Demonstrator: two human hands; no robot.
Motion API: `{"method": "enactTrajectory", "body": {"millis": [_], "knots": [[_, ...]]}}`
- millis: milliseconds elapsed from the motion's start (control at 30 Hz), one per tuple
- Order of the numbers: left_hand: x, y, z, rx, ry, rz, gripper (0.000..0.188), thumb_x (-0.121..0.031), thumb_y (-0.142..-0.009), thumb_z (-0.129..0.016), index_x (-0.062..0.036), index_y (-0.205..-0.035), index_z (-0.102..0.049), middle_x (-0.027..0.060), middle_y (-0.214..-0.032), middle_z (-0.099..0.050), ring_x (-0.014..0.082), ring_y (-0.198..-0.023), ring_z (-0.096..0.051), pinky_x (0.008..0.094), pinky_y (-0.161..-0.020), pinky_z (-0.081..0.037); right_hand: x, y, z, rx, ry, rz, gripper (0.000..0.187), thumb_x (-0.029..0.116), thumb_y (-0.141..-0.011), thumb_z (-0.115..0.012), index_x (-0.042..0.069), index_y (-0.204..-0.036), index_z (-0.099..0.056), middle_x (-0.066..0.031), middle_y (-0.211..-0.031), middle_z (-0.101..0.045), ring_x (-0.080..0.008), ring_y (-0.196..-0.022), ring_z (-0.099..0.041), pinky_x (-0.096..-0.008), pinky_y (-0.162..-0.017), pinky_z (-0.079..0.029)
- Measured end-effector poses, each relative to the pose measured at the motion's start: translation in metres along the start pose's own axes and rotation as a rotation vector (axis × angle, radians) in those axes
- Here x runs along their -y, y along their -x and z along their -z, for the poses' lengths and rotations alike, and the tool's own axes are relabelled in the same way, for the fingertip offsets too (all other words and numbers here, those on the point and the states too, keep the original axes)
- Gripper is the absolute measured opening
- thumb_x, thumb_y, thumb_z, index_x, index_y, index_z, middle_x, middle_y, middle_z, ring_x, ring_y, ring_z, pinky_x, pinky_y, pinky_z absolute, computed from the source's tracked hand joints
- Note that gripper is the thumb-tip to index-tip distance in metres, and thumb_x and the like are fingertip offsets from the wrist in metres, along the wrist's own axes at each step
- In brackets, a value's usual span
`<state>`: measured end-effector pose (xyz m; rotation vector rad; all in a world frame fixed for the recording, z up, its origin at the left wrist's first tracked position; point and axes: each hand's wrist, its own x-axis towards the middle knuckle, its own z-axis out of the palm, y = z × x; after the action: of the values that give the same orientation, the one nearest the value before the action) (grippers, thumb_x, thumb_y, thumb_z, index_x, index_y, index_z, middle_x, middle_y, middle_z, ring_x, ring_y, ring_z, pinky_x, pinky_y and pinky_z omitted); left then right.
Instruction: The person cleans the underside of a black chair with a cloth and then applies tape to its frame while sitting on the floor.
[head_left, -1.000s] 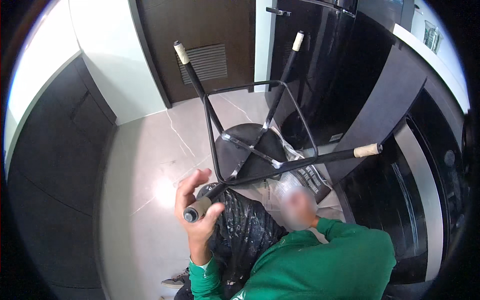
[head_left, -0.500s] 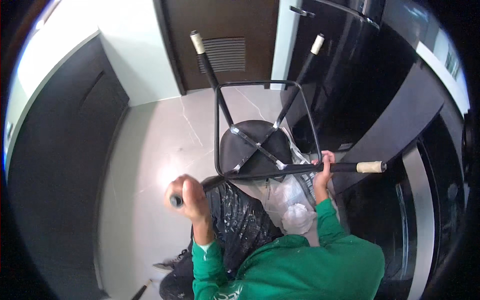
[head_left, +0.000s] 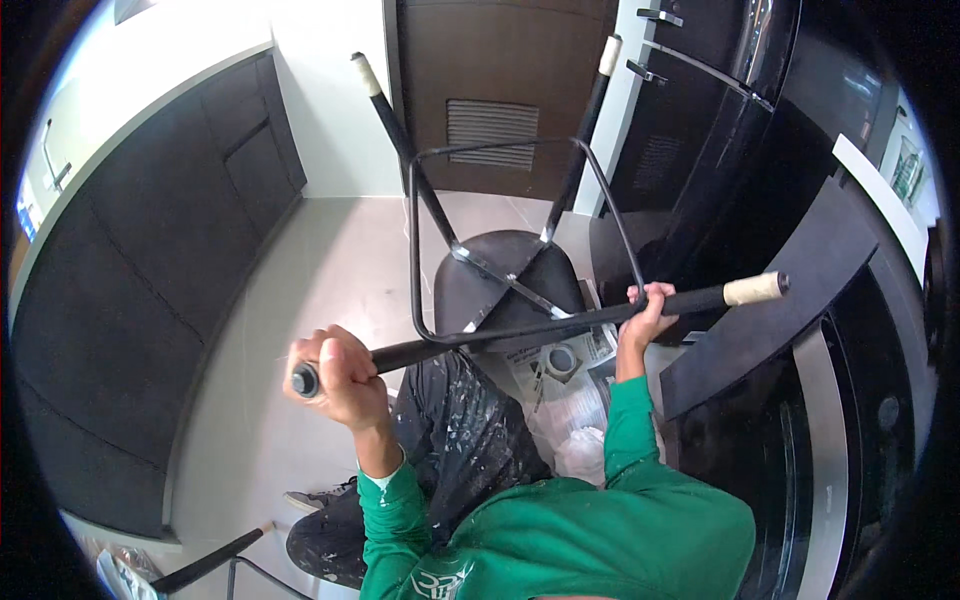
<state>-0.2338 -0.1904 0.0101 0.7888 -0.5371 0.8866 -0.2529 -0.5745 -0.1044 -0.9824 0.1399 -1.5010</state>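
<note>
Your left hand (head_left: 335, 375) and right hand (head_left: 645, 305) are each wrapped tightly around a leg of the upturned stool (head_left: 505, 285), its seat pointing away, above the floor (head_left: 300, 290).

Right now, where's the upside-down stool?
In the head view it is mid-frame: the stool is held inverted above the floor, left hand and right hand each gripping a leg, its other legs pointing toward the brown door.

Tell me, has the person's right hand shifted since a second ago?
Yes. The right hand has come up from beside the white bag to grip a leg of the upturned stool.
</note>
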Motion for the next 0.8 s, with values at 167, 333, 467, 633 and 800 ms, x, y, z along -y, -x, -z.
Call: {"method": "enactTrajectory", "body": {"millis": [167,333,467,633,800], "knots": [[-0.032,-0.024,-0.013,0.016,-0.135,-0.141,0.031,-0.002,-0.094,-0.051,-0.0101,-0.066,-0.04,-0.0005,-0.052,-0.037,0.0054,-0.041,-0.033,0.0207,-0.036,-0.024,-0.006,0.015,-0.06,-0.16,-0.131,-0.153,0.019,0.007,-0.089,-0.067,0.009,-0.08,-0.05,-0.0006,-0.071,-0.046,-0.0154,-0.053,-0.051,-0.0297,-0.053,-0.05],[-0.059,-0.055,0.006,-0.042,-0.277,-0.23,0.03,-0.004,-0.093,-0.053,-0.0098,-0.067,-0.04,0.0,-0.052,-0.039,0.0052,-0.042,-0.034,0.0204,-0.036,-0.024,-0.033,0.047,-0.122,-0.101,-0.213,-0.279,0.026,0.007,-0.09,-0.066,0.01,-0.073,-0.046,0.0005,-0.068,-0.044,-0.0156,-0.052,-0.051,-0.0319,-0.05,-0.049],[-0.086,-0.067,0.037,-0.103,-0.396,-0.316,0.028,-0.004,-0.09,-0.056,-0.0075,-0.066,-0.042,0.0019,-0.051,-0.041,0.0059,-0.041,-0.035,0.0208,-0.037,-0.025,-0.049,0.09,-0.169,0.116,-0.265,-0.379,0.029,0.007,-0.091,-0.064,0.01,-0.071,-0.043,0.0003,-0.068,-0.041,-0.0145,-0.053,-0.048,-0.0333,-0.051,-0.05],[-0.104,-0.07,0.077,-0.153,-0.573,-0.357,0.027,-0.006,-0.088,-0.057,-0.0068,-0.066,-0.042,0.0021,-0.051,-0.042,0.0061,-0.041,-0.036,0.0212,-0.037,-0.023,-0.068,0.16,-0.214,0.194,-0.294,-0.552,0.03,0.007,-0.092,-0.062,0.011,-0.069,-0.042,0.0001,-0.066,-0.041,-0.0139,-0.052,-0.046,-0.033,-0.052,-0.05],[-0.12,-0.07,0.1,-0.23,-0.632,-0.406,0.026,-0.006,-0.087,-0.058,-0.0065,-0.066,-0.041,0.0024,-0.051,-0.042,0.0067,-0.041,-0.035,0.0215,-0.037,-0.023,-0.093,0.201,-0.24,0.301,-0.368,-0.608,0.024,0.01,-0.09,-0.068,0.008,-0.079,-0.047,-0.0015,-0.069,-0.045,-0.0159,-0.053,-0.052,-0.0312,-0.05,-0.051]]}}
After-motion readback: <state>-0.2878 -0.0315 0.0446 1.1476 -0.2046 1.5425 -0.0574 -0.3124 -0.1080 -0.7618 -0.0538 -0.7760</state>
